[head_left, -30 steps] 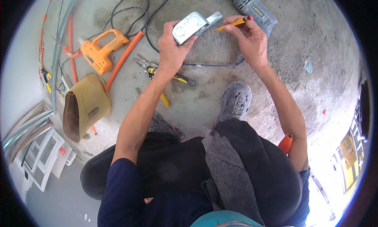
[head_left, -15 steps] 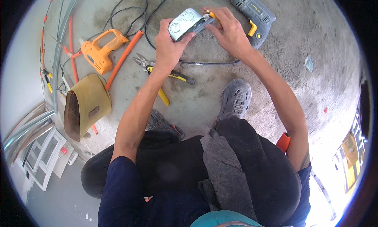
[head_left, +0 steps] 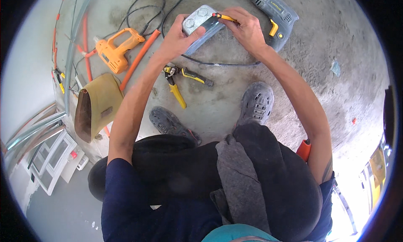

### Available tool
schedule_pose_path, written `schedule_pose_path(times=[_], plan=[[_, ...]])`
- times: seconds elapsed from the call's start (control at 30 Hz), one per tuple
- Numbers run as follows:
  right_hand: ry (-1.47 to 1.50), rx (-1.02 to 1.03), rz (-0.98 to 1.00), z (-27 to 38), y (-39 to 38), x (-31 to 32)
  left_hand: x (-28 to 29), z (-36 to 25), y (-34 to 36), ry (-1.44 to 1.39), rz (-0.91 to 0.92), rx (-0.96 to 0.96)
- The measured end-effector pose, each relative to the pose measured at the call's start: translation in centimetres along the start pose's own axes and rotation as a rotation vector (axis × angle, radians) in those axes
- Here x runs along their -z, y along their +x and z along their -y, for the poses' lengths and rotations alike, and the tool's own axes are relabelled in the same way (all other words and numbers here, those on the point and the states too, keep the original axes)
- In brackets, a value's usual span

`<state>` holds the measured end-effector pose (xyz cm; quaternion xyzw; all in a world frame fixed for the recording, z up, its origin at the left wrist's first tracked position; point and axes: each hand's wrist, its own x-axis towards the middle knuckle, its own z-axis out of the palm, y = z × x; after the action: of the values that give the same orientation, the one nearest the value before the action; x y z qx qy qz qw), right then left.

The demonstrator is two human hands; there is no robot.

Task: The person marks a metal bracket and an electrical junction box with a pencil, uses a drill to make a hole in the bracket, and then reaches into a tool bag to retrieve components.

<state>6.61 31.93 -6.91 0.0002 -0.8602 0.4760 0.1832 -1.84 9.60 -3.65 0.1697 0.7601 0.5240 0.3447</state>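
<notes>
On the near side of the metal box (head_left: 199, 19), snips (head_left: 171, 71) lay on the floor (head_left: 319, 99). The left hand (head_left: 179, 38) grasped the box's left end; its long axis slanted from near left to far right, knockout side upward. By its right end, the right hand (head_left: 248, 30) pinched a pencil (head_left: 227, 18), red end leftward.

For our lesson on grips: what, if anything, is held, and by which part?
Left hand: a silvery rectangular metal box, by its left side. Right hand: a slim yellow pencil-like stick, pinched away from its red-and-black end.
</notes>
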Motion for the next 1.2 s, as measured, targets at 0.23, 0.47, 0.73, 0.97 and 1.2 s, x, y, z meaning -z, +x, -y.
schedule_pose_path(times=[0.23,0.47,0.73,0.97,1.2], plan=[[-0.006,-0.018,0.016,-0.2,0.1,0.1,-2.6,2.1,-0.5,0.1,-0.176,-0.272],[0.019,-0.072,0.043,-0.1,-0.4,0.9,-4.4,1.8,-1.1,0.151,-0.328,-0.227],[0.057,-0.069,0.046,-0.1,-0.3,1.0,-4.5,2.3,-0.8,0.141,-0.349,-0.262],[0.016,-0.049,0.013,-0.2,-0.8,0.6,-4.2,1.1,-1.1,0.201,-0.318,-0.221],[-0.006,-0.028,-0.014,0.4,-0.9,0.3,-4.1,-0.5,-1.2,0.709,-0.439,-0.358]])
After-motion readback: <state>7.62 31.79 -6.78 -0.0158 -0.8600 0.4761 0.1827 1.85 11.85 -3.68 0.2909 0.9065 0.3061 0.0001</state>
